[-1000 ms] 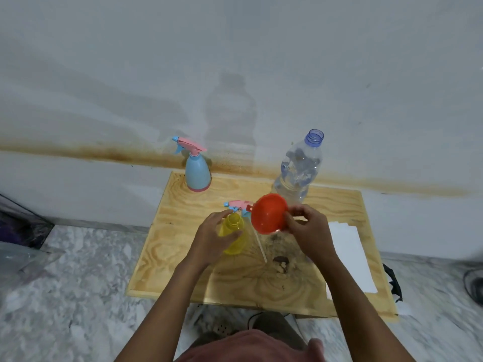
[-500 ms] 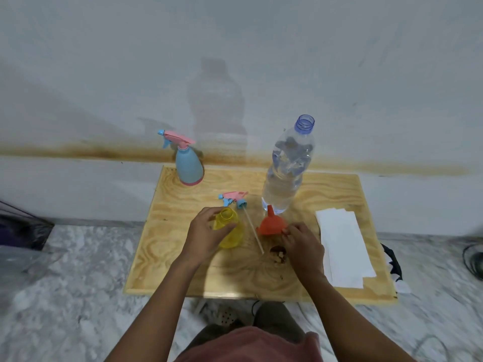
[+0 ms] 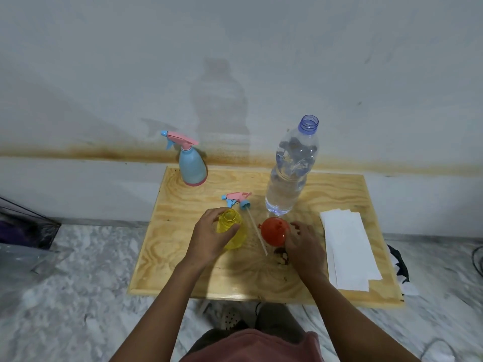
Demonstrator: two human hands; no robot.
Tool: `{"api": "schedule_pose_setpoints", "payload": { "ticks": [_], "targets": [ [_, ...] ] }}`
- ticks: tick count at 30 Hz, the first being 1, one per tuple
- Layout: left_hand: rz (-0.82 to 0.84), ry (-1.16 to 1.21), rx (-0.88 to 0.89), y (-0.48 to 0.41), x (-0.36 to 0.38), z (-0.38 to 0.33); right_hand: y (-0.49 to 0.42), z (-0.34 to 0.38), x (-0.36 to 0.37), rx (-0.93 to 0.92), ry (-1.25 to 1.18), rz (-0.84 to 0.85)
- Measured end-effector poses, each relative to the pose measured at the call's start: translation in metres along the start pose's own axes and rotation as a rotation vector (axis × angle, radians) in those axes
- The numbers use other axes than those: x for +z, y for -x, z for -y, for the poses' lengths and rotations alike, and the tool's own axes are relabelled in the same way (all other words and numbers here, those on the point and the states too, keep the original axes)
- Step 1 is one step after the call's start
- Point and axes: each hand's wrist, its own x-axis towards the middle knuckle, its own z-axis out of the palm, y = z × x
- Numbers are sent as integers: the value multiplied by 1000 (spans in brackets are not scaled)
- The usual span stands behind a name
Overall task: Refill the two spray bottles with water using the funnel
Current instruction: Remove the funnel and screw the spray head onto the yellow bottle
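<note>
- Near the table's (image 3: 339,194) middle, the left hand (image 3: 209,239) grips the uncapped yellow bottle (image 3: 235,237), fingers curled round it.
- Its spray head (image 3: 236,199) lies just behind, tube running between bottle and funnel (image 3: 274,231).
- The right hand (image 3: 305,249) rests just beside the funnel, fingers loosely curled, holding nothing.
- At the far-left corner stands the blue bottle (image 3: 192,168), sprayer on.
- At the far edge an open water bottle (image 3: 287,184) stands upright.
- Paper (image 3: 347,252) lies along the right edge.

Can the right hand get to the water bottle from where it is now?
Probably yes. The right hand is beside the orange funnel, and the uncapped water bottle stands upright just behind; only the low funnel lies near the path. The left hand grips the yellow spray bottle.
</note>
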Motion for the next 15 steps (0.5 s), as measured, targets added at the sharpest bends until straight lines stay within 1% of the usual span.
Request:
{"api": "schedule_pose_setpoints", "payload": {
  "ticks": [2, 3, 5, 6, 7, 8, 9, 12, 15],
  "targets": [
    [-10, -32, -3, 1, 2, 1, 0, 11, -2, -39, -25, -29],
    [-13, -36, -14, 1, 3, 2, 0, 17, -3, -81, -22, -70],
    [1, -36, -41, 1, 6, 5, -4, 31, -4, -212, -6, -164],
    [14, -42, -48, 2, 6, 6, -8, 40, -3, -284, -5, -190],
    [25, -49, -49, 2, 7, 7, -12, 50, -2, -346, -15, -177],
    [30, -52, -41, 2, 7, 8, -17, 61, 0, -384, -30, -120],
    [31, -50, -34, 2, 8, 10, -23, 72, 3, -381, -54, -28],
    [28, -52, -12, 2, 6, 8, -43, 98, 21, -259, -66, 266],
    [31, -74, -9, 1, 5, 7, -61, 111, 42, -156, -77, 386]
  ]
}}
